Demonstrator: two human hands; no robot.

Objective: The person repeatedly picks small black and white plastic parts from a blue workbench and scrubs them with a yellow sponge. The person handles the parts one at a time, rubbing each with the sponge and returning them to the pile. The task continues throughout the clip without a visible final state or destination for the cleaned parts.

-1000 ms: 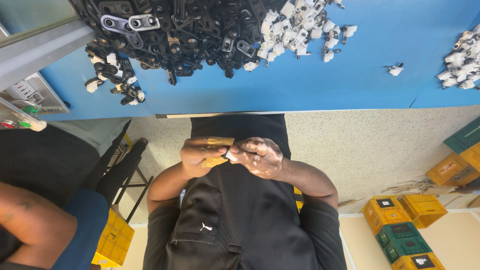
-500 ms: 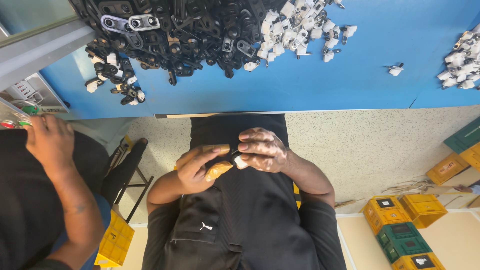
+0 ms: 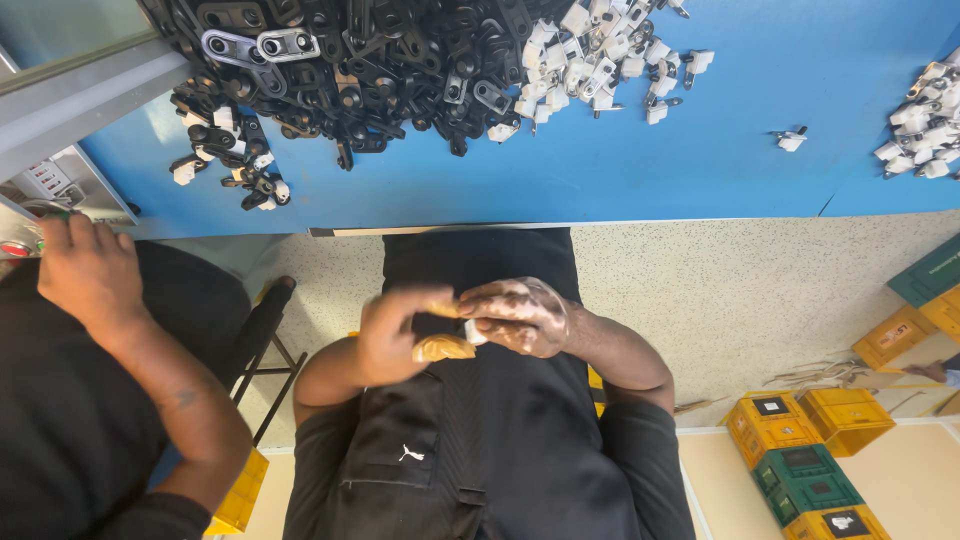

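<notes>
Both my hands meet over my lap in front of my black clothing. My left hand (image 3: 392, 335) pinches a small tan piece (image 3: 442, 348) with its fingertips. My right hand (image 3: 520, 315) is curled, its fingers closed on a small white plastic part (image 3: 475, 336) that touches the tan piece. The exact shape of both bits is hidden by my fingers. The hands are below the edge of the blue table (image 3: 620, 180), apart from the piles on it.
On the table lie a big heap of black metal parts (image 3: 350, 60), white plastic parts (image 3: 590, 60), another white pile (image 3: 925, 140) and one stray white part (image 3: 791, 139). A co-worker's hand (image 3: 85, 270) reaches a grey machine (image 3: 45, 185) at left. Yellow and green crates (image 3: 810, 450) stand on the floor.
The co-worker's hand moved up to the grey machine at left. My left hand turned and closed in on the right hand; both stay over my lap.
</notes>
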